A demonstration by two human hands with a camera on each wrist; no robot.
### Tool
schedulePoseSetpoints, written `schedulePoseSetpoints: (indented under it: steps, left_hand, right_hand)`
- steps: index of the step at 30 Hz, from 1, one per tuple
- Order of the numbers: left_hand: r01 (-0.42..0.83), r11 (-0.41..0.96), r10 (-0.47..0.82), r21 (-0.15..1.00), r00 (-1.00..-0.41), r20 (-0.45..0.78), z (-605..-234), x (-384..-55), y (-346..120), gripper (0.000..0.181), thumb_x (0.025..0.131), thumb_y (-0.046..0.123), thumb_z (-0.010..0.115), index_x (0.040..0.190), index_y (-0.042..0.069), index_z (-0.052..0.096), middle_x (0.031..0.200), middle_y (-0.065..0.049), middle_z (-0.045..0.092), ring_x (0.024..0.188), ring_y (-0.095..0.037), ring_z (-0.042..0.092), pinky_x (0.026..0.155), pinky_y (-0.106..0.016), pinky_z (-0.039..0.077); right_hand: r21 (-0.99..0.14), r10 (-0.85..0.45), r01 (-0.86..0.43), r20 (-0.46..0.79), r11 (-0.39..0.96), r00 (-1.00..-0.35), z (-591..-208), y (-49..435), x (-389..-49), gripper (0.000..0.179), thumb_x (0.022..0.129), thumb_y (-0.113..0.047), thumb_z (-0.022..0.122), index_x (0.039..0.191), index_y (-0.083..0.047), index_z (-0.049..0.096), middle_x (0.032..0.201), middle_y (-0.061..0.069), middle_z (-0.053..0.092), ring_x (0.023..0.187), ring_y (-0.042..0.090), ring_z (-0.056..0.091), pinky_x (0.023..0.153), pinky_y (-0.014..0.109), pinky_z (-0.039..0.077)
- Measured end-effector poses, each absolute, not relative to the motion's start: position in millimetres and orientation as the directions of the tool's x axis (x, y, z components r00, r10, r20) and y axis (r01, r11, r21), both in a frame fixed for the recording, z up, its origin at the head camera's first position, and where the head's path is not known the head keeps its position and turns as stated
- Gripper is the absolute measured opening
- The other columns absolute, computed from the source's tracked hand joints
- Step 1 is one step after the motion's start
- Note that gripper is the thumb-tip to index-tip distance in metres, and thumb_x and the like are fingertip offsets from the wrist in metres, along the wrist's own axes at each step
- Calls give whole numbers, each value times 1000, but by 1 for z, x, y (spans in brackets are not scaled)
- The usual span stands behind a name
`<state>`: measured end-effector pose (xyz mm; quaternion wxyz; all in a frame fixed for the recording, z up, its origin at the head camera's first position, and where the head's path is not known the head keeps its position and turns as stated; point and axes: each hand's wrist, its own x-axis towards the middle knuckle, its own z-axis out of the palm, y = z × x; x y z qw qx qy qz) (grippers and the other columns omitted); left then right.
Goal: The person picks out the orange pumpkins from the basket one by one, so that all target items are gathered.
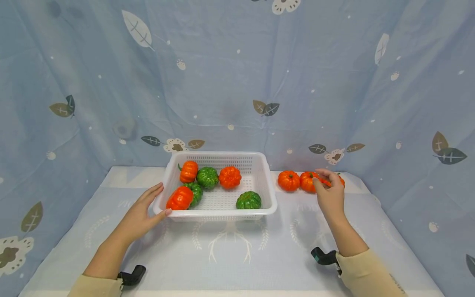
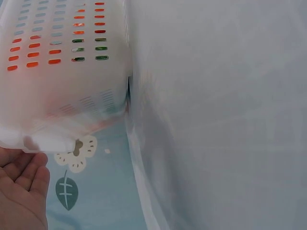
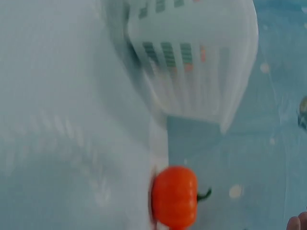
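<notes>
A white plastic basket point(image 1: 219, 213) with slotted walls holds small ribbed pumpkins, among them an orange one point(image 1: 230, 177) and a green one point(image 1: 248, 200). My left hand point(image 1: 139, 216) touches the basket's left side, its thumb at the near left corner and its fingers spread along the rim. To the right of the basket sits a row of orange pumpkins point(image 1: 288, 181). Over the right end of that row is my right hand point(image 1: 331, 196), thumb and fingers apart, partly hiding the pumpkins there. Only its fingertips point(image 3: 298, 223) show in the right wrist view, apart from the orange pumpkin point(image 3: 175, 197).
A pale patterned cloth covers the table point(image 1: 230, 264). Behind it and at both sides hangs a blue curtain point(image 1: 222, 82) with leaf and flower prints. Black wrist-worn devices point(image 1: 132, 275) stick out beside both sleeves.
</notes>
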<state>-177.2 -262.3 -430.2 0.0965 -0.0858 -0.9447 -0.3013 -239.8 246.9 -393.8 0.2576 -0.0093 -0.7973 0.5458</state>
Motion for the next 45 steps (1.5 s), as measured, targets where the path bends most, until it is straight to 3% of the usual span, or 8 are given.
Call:
schedulePoseSetpoints:
  steps: [5, 15, 19, 24, 28, 37, 45]
  left_hand:
    - [233, 796, 109, 559, -963, 246, -432, -178, -263, 89, 90, 51, 70, 156, 4, 33, 160, -17, 30, 140, -49, 35, 99, -76, 35]
    - [240, 801, 110, 549, -960, 259, -432, -178, -264, 88, 89, 50, 70, 155, 4, 35, 159, -17, 32, 138, -49, 36, 97, -75, 36]
    - [227, 803, 106, 551, -964, 243, -433, -179, -265, 89, 89, 52, 69, 156, 5, 33, 160, -17, 31, 139, -50, 35, 97, -75, 37]
    - [230, 803, 107, 549, -963, 246, -434, -179, -265, 89, 90, 52, 69, 155, 4, 34, 160, -17, 30, 139, -50, 35, 98, -76, 35]
    - [233, 802, 109, 550, -962, 249, -433, -179, -265, 88, 90, 52, 69, 155, 4, 34, 160, -17, 30, 139, -50, 35, 99, -76, 34]
    - [228, 802, 110, 553, -965, 238, -433, -180, -265, 89, 91, 53, 68, 156, 4, 32, 160, -17, 29, 140, -50, 34, 99, -76, 34]
    - [237, 799, 111, 552, -961, 252, -432, -179, -264, 87, 91, 50, 69, 155, 4, 33, 160, -17, 30, 140, -49, 34, 100, -75, 34]
  right_hand:
    - [-866, 188, -334, 423, 372, -887, -396, 219, -234, 26, 97, -4, 61, 122, 2, 61, 126, 11, 57, 114, 28, 53, 84, 15, 46]
    - [-846, 42, -433, 467, 310, -883, -400, 170, -230, 25, 93, 1, 66, 118, 1, 64, 127, 14, 61, 110, 25, 58, 88, 22, 48]
    - [-839, -16, -469, 484, 274, -875, -400, 150, -227, 25, 91, 3, 67, 116, 0, 65, 128, 16, 60, 114, 30, 57, 93, 32, 52]
    - [-808, -111, -520, 511, 278, -853, -401, 125, -223, 23, 90, 3, 67, 112, -4, 66, 125, 10, 61, 114, 23, 57, 92, 43, 54]
    - [-784, -187, -558, 525, 274, -830, -401, 106, -221, 23, 91, 0, 67, 112, -7, 66, 123, 4, 61, 113, 18, 58, 92, 43, 54]
    - [-751, -289, -617, 552, 236, -782, -397, 67, -222, 24, 90, -1, 69, 114, -8, 66, 122, 7, 62, 110, 24, 59, 89, 46, 55]
    - [-758, -419, -592, 460, 275, -783, -394, 32, -229, 29, 94, -11, 67, 122, -9, 63, 126, 4, 58, 112, 19, 56, 94, 41, 53]
